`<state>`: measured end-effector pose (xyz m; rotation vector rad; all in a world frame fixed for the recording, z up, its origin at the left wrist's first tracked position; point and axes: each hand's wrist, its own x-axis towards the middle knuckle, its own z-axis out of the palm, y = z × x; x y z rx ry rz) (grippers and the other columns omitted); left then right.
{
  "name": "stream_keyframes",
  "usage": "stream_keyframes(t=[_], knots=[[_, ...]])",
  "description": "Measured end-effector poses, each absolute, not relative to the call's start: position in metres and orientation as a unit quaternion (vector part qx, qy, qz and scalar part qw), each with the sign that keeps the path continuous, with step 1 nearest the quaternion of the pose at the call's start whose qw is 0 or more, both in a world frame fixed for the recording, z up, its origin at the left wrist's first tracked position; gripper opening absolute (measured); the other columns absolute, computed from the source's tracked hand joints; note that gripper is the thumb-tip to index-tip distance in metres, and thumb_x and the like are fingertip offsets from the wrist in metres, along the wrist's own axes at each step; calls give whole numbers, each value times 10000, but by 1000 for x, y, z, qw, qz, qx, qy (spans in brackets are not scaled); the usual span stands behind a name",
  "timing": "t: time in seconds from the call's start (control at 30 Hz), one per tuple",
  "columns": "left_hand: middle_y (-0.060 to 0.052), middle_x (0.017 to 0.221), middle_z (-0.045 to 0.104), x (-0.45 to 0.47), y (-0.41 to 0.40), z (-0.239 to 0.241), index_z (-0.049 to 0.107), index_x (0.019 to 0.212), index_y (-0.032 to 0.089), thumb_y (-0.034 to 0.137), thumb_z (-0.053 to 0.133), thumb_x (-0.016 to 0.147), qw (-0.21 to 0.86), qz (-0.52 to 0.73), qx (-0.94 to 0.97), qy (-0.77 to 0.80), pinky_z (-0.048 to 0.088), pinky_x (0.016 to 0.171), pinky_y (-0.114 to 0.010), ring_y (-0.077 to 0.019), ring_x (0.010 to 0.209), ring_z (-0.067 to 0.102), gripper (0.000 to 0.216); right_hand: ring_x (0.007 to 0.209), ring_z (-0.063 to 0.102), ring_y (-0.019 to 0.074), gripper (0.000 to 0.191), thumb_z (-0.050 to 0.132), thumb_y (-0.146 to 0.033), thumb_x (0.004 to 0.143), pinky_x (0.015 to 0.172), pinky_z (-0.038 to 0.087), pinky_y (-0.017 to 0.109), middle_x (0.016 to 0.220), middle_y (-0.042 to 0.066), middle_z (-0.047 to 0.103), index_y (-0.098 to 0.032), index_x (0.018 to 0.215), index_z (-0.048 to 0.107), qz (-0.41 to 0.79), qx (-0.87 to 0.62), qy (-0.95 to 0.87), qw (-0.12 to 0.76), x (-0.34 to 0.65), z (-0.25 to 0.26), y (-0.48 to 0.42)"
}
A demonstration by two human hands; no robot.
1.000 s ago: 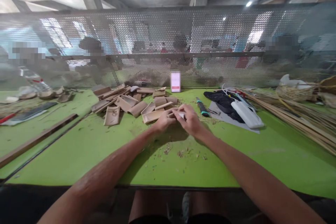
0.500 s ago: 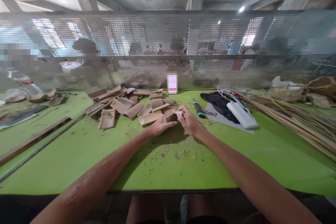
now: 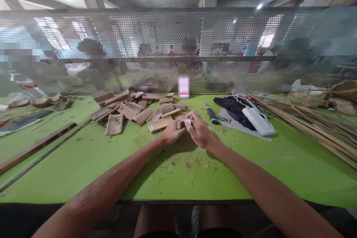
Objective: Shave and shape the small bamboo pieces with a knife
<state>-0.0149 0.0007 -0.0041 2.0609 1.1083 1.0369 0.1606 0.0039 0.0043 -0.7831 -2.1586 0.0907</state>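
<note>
My left hand is closed around a bamboo piece, most of it hidden by the fingers. My right hand meets it from the right, pinching a small white folded piece, like paper or sandpaper, against the bamboo. Just beyond the hands lies a loose pile of split bamboo pieces. To the right of my right hand rests a utility knife with a black and teal handle.
Shavings are scattered on the green table. Right of the knife are a black cloth and a white device, then long bamboo strips. A wooden bar lies left. A perforated screen and a phone-like display stand behind.
The bamboo piece has turned in my hands and shows less of its length. My left fingers have curled in more, and my right hand has shifted slightly left over it.
</note>
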Motion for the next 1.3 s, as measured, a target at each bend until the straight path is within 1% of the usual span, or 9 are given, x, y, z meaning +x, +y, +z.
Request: stream_keyframes(t=[0.2, 0.33, 0.47, 0.6, 0.77, 0.87, 1.03, 1.17, 1.3], knots=[[-3, 685, 583, -16, 0, 0, 628, 805, 143, 354, 481, 829, 272, 376, 771, 435, 440, 685, -269, -186, 735, 527, 259, 972, 554, 236, 431, 337, -349, 1026, 913, 479, 408, 1053, 117, 560, -182, 1154, 713, 55, -352, -837, 415, 160, 3, 8], [16, 604, 449, -17, 1, 2, 496, 657, 174, 431, 456, 828, 269, 373, 757, 464, 345, 586, -258, -148, 637, 418, 312, 996, 552, 239, 412, 351, -358, 1025, 916, 458, 404, 1062, 109, 609, -189, 1148, 706, 42, -289, -860, 419, 156, 9, 1], [30, 586, 361, -16, -1, 6, 386, 628, 197, 414, 415, 826, 273, 360, 764, 462, 273, 560, -268, -128, 597, 342, 295, 889, 558, 234, 411, 348, -339, 1025, 843, 452, 398, 944, 96, 633, -187, 953, 723, 47, -327, -837, 437, 156, 11, 2], [25, 624, 389, -16, -2, 6, 378, 643, 194, 419, 431, 810, 261, 361, 777, 445, 277, 575, -266, -127, 622, 344, 286, 920, 549, 222, 382, 362, -349, 1027, 877, 445, 384, 990, 86, 642, -205, 921, 699, 52, -310, -843, 436, 157, 10, 5], [13, 661, 482, -17, 0, 3, 480, 707, 174, 346, 435, 824, 257, 346, 796, 425, 310, 596, -261, -134, 635, 390, 213, 899, 546, 230, 407, 356, -357, 1025, 861, 451, 398, 971, 94, 633, -203, 835, 682, 59, -368, -824, 426, 158, 9, 7], [-4, 683, 528, -17, 1, 1, 502, 702, 169, 377, 474, 821, 250, 343, 803, 419, 331, 603, -262, -150, 666, 428, 241, 961, 529, 237, 399, 340, -329, 1036, 911, 441, 409, 1040, 83, 654, -216, 917, 704, 58, -320, -850, 415, 155, 9, 2], [12, 616, 466, -16, 2, 2, 477, 650, 175, 361, 460, 806, 267, 351, 779, 446, 329, 598, -265, -146, 637, 414, 243, 963, 524, 254, 432, 315, -339, 1042, 917, 436, 445, 1078, 86, 669, -229, 1066, 732, 47, -333, -845, 415, 155, 6, 2], [5, 651, 491, -16, 4, 3, 506, 677, 170, 405, 482, 808, 278, 362, 775, 438, 337, 605, -264, -152, 665, 428, 269, 992, 511, 248, 405, 334, -332, 1043, 938, 425, 433, 1159, 71, 664, -241, 1130, 718, 34, -321, -852, 412, 156, 3, 6], [17, 607, 429, -16, 4, 7, 462, 637, 180, 382, 451, 801, 277, 353, 772, 450, 319, 595, -275, -139, 620, 385, 260, 939, 509, 262, 422, 336, -346, 1037, 890, 442, 456, 1085, 96, 672, -218, 1053, 737, 24, -353, -845, 401, 156, 4, 8]])
